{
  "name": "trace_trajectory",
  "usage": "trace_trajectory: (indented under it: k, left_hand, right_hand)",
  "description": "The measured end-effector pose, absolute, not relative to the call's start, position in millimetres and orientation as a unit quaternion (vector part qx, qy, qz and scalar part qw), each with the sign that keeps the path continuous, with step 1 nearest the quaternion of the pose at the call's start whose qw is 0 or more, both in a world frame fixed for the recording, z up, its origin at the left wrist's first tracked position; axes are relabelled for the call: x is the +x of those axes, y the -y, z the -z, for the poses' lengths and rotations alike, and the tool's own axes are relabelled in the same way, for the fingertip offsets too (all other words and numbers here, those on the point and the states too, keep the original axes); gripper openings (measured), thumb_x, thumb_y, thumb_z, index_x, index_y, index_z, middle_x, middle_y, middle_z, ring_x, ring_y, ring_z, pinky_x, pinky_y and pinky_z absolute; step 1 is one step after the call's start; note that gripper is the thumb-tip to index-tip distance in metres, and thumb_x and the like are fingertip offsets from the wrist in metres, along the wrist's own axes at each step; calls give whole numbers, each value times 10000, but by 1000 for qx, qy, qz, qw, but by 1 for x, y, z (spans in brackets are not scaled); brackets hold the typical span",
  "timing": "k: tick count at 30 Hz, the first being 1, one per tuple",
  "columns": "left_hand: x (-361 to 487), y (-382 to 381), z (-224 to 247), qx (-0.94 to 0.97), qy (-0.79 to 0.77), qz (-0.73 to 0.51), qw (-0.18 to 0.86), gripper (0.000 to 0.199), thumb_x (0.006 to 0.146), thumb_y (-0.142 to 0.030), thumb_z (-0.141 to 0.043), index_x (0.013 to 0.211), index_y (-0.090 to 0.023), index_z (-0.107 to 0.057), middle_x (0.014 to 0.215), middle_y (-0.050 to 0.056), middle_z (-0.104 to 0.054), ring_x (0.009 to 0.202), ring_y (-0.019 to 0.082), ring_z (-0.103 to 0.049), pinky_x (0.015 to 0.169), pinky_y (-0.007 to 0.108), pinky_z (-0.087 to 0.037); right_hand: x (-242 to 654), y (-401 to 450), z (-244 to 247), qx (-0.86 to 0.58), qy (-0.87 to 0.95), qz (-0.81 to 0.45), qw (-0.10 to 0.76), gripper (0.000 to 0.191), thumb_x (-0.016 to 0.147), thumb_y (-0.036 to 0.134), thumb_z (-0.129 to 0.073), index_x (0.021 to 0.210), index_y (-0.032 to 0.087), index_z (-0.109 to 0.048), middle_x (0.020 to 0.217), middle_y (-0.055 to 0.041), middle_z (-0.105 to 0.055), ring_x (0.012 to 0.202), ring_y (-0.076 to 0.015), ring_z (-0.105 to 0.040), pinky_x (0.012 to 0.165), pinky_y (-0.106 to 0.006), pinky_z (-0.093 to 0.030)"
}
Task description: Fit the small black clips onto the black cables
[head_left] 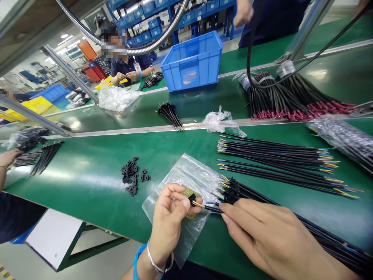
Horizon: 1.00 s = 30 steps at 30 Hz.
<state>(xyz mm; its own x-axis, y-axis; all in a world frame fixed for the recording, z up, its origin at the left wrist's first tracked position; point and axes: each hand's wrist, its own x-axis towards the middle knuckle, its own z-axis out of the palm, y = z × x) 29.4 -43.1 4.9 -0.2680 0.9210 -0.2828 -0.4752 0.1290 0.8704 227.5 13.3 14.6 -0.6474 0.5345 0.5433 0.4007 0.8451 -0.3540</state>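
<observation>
My left hand (170,216) pinches a small black plastic clip (192,199) between thumb and fingers. The stripped yellow end of a black cable (214,209) points at this clip; whether it has entered the hole I cannot tell. My right hand (262,227) is closed on that cable, just behind its bare wires. Under my left hand lies a clear plastic bag (186,165), with a yellowish speckled piece (190,192) on it. Beside my right hand is a bundle of cables with black clips (231,190) near their ends. More loose clips (130,171) lie in a pile to the left.
Rows of cut black cables (271,155) lie at the right. Behind them are red-tipped cable bundles (276,97) and a blue bin (192,62). A crumpled bag (223,118) lies by the metal rail (125,130). A person (128,66) works across the bench; another person's hand (10,157) is at the left.
</observation>
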Motion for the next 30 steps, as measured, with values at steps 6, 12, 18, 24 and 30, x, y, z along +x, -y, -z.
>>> trace_trajectory:
  k: [6, 12, 18, 24, 30]
  left_hand:
    - [30, 42, -7, 207, -507, -612, 570, 383, 703, -303, -848, 937, -186, -569, 686, -65, -589, 770, 225, -766, 672, 246, -628]
    - [31, 48, -1, 276, -521, -619, 519, 271, 773, -302, -789, 931, -205, -590, 728, -37, -608, 801, 223, -762, 718, 285, -631]
    - [31, 64, 11, 463, -562, -580, 364, 163, 813, -151, -718, 944, -240, -679, 873, 25, -606, 806, 189, -717, 755, 297, -606]
    - [35, 62, 12, 357, -505, -634, 465, 458, 700, -177, -837, 1082, -321, -629, 898, -25, -573, 721, 141, -709, 690, 276, -625]
    - [35, 50, 10, 264, -440, -570, 642, 340, 576, -249, -924, 836, -179, -715, 746, -3, -678, 621, 119, -713, 586, 165, -570]
  right_hand:
    - [225, -12, -19, -250, 901, -78, 345, 201, 937, 109, -469, 821, 174, -621, 631, 16, -533, 533, -112, -513, 543, -277, -377]
    - [227, -12, -17, -264, 903, -59, 334, 240, 929, 103, -458, 754, 181, -602, 617, 16, -509, 507, -115, -486, 525, -297, -355]
    - [229, -6, -14, -242, 909, -46, 336, 145, 924, 94, -500, 913, 151, -633, 677, 1, -571, 574, -129, -543, 564, -314, -381]
    - [229, -2, -13, -234, 910, -48, 340, 147, 931, 115, -513, 994, 149, -641, 720, 6, -615, 618, -128, -573, 591, -318, -406]
    - [230, -5, -15, -203, 923, -8, 327, 195, 948, 131, -470, 1062, 123, -627, 698, 1, -619, 584, -137, -557, 579, -324, -400]
